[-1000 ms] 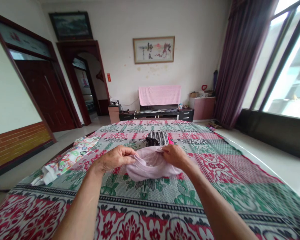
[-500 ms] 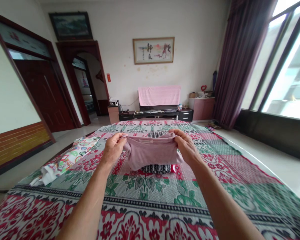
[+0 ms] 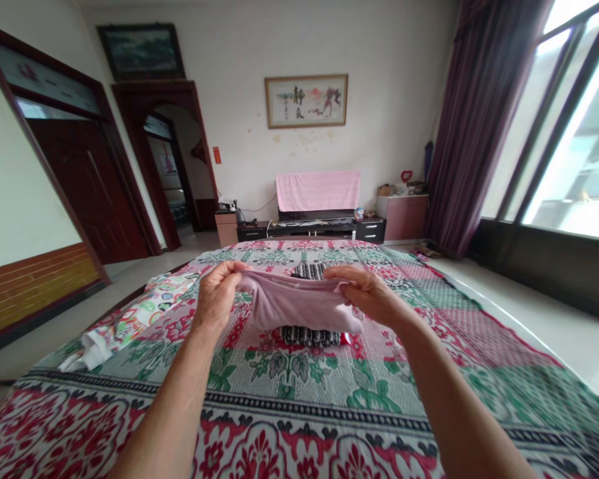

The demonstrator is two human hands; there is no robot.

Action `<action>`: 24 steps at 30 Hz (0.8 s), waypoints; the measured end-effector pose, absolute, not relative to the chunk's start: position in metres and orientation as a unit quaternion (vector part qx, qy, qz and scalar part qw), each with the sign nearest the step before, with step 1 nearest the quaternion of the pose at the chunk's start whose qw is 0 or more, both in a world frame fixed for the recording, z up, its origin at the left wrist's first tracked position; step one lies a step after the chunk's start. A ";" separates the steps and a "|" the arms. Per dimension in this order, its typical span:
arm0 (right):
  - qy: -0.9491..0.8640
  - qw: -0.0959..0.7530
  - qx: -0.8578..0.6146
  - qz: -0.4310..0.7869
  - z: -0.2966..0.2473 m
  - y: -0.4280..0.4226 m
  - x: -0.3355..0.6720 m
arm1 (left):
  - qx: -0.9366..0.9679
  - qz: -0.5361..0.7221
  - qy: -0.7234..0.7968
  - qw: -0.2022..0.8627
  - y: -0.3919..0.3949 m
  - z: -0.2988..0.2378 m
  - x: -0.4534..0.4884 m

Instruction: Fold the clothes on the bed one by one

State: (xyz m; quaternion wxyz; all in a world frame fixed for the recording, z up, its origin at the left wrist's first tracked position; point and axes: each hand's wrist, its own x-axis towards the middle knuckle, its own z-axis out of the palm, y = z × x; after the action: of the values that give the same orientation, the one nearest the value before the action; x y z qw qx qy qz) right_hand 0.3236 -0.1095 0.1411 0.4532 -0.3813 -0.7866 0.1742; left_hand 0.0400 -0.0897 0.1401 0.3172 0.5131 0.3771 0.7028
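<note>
Stretched between my two hands is a pink garment (image 3: 299, 306), folded small, with a small pale label along its upper edge. My left hand (image 3: 218, 289) pinches its upper left corner. At the upper right corner my right hand (image 3: 367, 289) grips the fabric between thumb and fingers. Behind and below the garment lies a black-and-white knitted piece (image 3: 312, 337), mostly hidden, with a bit of red at its right side. A patterned cover (image 3: 289, 382) in red, green and white spreads beneath everything.
To the left lies a white garment with colourful prints (image 3: 140, 316). Beyond the cover's far edge stands a low black cabinet (image 3: 372, 231), with a pink cloth (image 3: 318, 191) draped over something on it. A purple curtain (image 3: 474, 133) hangs at the right by the window.
Both hands have shifted slightly left with the pink garment. My right hand has turned inward, its fingers now reaching further over the garment's corner.
</note>
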 end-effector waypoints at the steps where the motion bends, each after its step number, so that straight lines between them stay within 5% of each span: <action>1: -0.801 0.422 -0.369 0.208 0.143 -0.113 0.323 | 0.509 0.708 0.374 0.315 -0.089 0.140 0.040; 6: -0.827 0.355 -0.367 0.234 0.145 -0.122 0.315 | 0.495 0.739 0.359 0.283 -0.094 0.146 0.042; 14: -0.790 0.437 -0.364 0.231 0.140 -0.121 0.284 | 0.496 0.796 0.332 0.102 -0.109 0.165 0.035; 24: -0.739 0.521 -0.411 0.117 0.138 -0.120 0.277 | 0.808 0.421 0.404 0.080 -0.124 0.153 0.064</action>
State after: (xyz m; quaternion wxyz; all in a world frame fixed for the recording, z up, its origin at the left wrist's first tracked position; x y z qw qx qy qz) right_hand 0.2765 -0.1198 0.1383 0.5211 -0.4110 -0.7388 0.1173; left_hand 0.0643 -0.1242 0.1530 0.0798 0.8079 0.4045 0.4211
